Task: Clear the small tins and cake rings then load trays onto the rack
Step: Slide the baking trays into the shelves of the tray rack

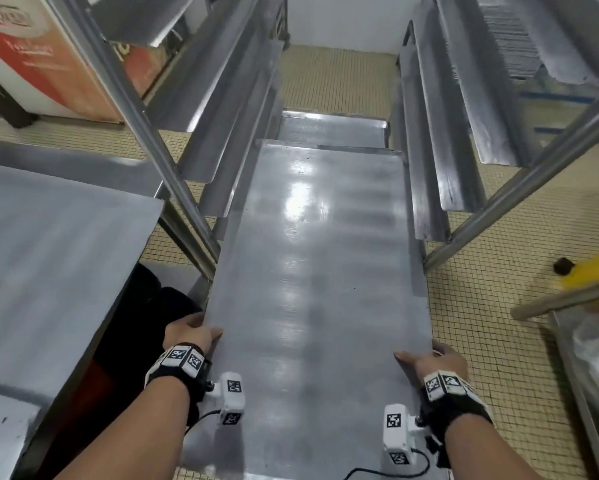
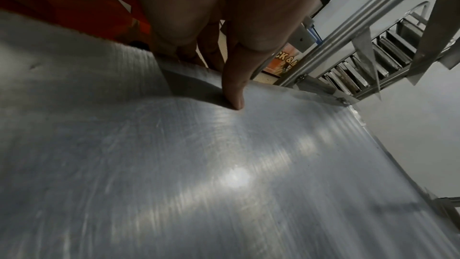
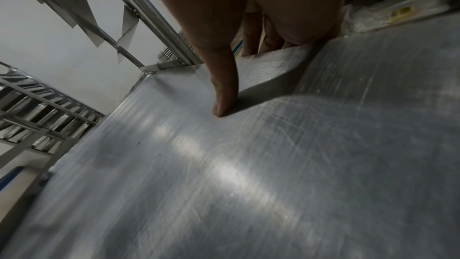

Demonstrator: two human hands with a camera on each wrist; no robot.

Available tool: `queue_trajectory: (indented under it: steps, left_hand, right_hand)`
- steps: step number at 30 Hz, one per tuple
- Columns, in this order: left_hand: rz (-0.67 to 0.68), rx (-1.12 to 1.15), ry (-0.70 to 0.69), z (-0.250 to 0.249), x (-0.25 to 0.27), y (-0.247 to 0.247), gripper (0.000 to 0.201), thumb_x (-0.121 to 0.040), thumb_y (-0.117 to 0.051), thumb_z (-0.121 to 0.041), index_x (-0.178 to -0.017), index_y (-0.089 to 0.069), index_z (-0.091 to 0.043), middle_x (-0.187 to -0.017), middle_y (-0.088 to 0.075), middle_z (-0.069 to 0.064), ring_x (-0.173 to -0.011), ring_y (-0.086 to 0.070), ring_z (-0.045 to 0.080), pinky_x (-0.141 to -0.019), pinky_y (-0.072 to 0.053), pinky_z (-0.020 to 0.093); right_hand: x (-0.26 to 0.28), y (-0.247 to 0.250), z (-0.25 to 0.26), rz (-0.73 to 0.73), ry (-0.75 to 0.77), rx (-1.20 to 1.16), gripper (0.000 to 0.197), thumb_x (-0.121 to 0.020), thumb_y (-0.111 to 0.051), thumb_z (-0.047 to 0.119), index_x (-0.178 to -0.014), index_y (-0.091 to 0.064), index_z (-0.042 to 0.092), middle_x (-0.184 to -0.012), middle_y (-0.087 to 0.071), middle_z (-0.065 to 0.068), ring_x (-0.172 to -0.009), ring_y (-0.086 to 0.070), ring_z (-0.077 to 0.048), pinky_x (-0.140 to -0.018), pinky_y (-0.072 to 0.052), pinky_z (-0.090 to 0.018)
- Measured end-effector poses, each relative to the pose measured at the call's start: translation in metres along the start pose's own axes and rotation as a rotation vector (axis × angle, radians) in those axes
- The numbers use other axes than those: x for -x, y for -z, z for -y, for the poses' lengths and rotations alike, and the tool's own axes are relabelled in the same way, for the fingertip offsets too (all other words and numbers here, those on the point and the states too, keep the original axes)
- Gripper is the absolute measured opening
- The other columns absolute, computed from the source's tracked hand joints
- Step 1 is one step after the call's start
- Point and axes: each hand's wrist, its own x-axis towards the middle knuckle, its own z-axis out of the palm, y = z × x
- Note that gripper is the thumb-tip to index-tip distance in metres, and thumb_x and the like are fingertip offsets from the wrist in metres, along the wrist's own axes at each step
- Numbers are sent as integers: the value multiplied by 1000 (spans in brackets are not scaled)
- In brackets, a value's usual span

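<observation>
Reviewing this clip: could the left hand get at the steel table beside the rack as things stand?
Probably not right now. The left hand grips the tray that both hands are feeding into the rack. The steel table lies close on its left, unobstructed, but letting go would leave the right hand holding alone.

A steel table (image 1: 49, 230) stands left; yellow object (image 1: 592, 268) lies right.

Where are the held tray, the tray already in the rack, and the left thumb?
held tray (image 1: 312, 271), head view, middle of its flat top.
tray already in the rack (image 1: 331, 131), head view, its exposed far surface.
left thumb (image 2: 234, 88), left wrist view, lower part pressing on the held tray.
</observation>
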Motion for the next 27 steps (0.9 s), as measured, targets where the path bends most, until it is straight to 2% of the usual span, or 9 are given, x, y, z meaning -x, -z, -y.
queue_trajectory:
  steps: [6,9,11,14,16,19,22,25,27]
  left_hand:
    - [-1,31,-50,-34,-25,-18,46,-73,-80,-4,-117,-72,-12,-105,-74,11,-83,-64,23,-86,-50,29]
    - [15,16,-92,-53,-33,-27,47,-75,-78,-4,-120,-71,-14,-97,-73,6,-75,-63,20,-81,-49,26]
    - [17,1,-106,-65,-37,-33,47,-78,-76,-4,-123,-69,-16,-90,-68,3,-68,-59,14,-77,-48,26]
    - [17,-19,-122,-81,-45,-41,43,-80,-74,-4,-122,-70,-14,-92,-67,4,-66,-56,14,-77,-48,26]
    - [18,-41,-131,-90,-48,-45,39,-81,-73,-4,-119,-71,-13,-98,-70,5,-69,-57,16,-77,-46,24]
    - [15,-33,-137,-100,-52,-50,40,-81,-72,-3,-121,-70,-11,-103,-72,6,-80,-60,21,-80,-46,24]
    - [11,-1,-133,-109,-59,-54,42,-82,-72,-1,-122,-69,-9,-101,-69,7,-87,-59,24,-87,-49,29]
    - [-4,3,-133,-114,-67,-59,43,-79,-73,-4,-120,-70,-14,-104,-68,4,-93,-61,27,-95,-51,36]
    - [-21,-34,-141,-116,-76,-60,38,-75,-75,-6,-112,-73,-14,-102,-71,6,-91,-63,26,-90,-49,30]
  right_hand:
    - [-33,-31,31,20,85,220,75,-58,-91,2,-125,-58,8,-117,-67,-19,-104,-63,-36,-90,-49,-37]
    - [-43,-42,52,22,95,207,65,-63,-88,-2,-121,-59,9,-108,-67,-15,-85,-62,-27,-73,-49,-24]
    - [-50,-50,62,23,105,199,58,-66,-85,-2,-115,-60,16,-102,-66,-11,-75,-61,-24,-64,-50,-21]
    - [-58,-65,68,8,150,284,65,-57,-91,14,-116,-66,13,-106,-70,-11,-92,-67,-31,-90,-55,-41]
    - [-63,-73,72,-13,182,328,69,-54,-92,22,-117,-66,14,-108,-70,-10,-95,-67,-33,-94,-53,-46]
    - [-65,-81,84,-19,184,332,65,-60,-90,15,-120,-64,10,-112,-69,-11,-100,-66,-34,-97,-51,-45]
    - [-68,-87,92,4,190,319,58,-61,-88,6,-115,-66,6,-104,-71,-12,-95,-67,-32,-94,-53,-43]
    - [-69,-90,99,4,204,344,56,-65,-85,4,-116,-63,-1,-103,-68,-10,-96,-65,-31,-91,-49,-33]
    - [-67,-91,103,3,205,362,56,-70,-83,5,-120,-59,-4,-108,-65,-13,-106,-62,-34,-89,-44,-30]
